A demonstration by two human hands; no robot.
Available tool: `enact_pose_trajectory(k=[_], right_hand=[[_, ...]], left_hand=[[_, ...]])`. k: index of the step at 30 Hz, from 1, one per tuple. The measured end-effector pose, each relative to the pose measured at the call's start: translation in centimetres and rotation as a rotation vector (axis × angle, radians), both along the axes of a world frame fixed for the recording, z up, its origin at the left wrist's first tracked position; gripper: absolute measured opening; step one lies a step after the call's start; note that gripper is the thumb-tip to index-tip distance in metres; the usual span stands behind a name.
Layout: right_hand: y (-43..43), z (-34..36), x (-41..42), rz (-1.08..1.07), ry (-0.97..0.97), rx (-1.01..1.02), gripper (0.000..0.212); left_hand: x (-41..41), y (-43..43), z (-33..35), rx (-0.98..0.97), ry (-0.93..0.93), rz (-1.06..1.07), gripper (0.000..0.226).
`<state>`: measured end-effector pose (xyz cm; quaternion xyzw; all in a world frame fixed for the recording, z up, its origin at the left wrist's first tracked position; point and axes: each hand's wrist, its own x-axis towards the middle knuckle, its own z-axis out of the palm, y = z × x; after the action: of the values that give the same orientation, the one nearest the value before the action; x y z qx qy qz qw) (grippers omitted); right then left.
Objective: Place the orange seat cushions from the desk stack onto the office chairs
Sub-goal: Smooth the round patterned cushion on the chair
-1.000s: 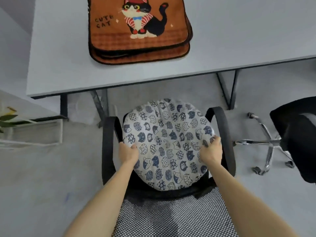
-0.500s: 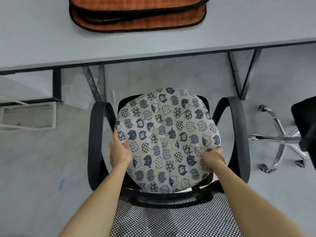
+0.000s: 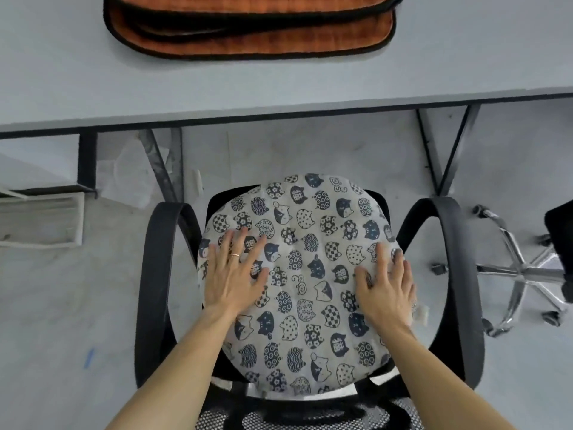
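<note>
The desk [image 3: 93, 72] spans the top of the view and carries the orange cushions [image 3: 248, 29], stacked at its far edge and well apart from both hands; none of them is yet on a chair. Below the desk stands the chair [image 3: 155, 274], its seat covered by a round cat-print cushion [image 3: 297, 274] that lies between the two armrests. A second chair base [image 3: 521, 274] shows at the right. The left hand [image 3: 232, 274] lies flat on the round cushion with fingers spread; the right hand [image 3: 386, 290] lies flat on it too, fingers loosely spread, near the right edge. Neither hand grips anything. The step in hand appears to be seating this round cushion. Press evenly with both palms, centre it between the armrests, and confirm no edge overhangs. Then lift both hands clear and reach forward to take the top orange cushion by two opposite edges.
</note>
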<state>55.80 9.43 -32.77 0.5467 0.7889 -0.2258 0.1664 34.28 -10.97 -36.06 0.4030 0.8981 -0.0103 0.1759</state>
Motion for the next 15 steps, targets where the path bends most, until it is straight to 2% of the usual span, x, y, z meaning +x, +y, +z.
enact_pose_trajectory(k=[5,9,13,15], right_hand=[[0.1,-4.0,1.6,0.026,0.004,0.051,0.071],[0.4,-5.6,2.0,0.027,0.045,0.069,0.07],[0.3,-4.7,2.3,0.038,0.014,0.018,0.07],[0.5,-3.6,1.9,0.043,-0.061,-0.046,0.071]], left_hand=[[-0.6,-1.0,-3.4,0.064,0.04,-0.008,0.065],[-1.0,-0.6,-4.9,0.039,0.051,-0.003,0.065],[-1.4,-0.5,-3.5,0.015,0.008,-0.025,0.067],[-1.4,0.1,-2.0,-0.036,-0.035,-0.03,0.068]])
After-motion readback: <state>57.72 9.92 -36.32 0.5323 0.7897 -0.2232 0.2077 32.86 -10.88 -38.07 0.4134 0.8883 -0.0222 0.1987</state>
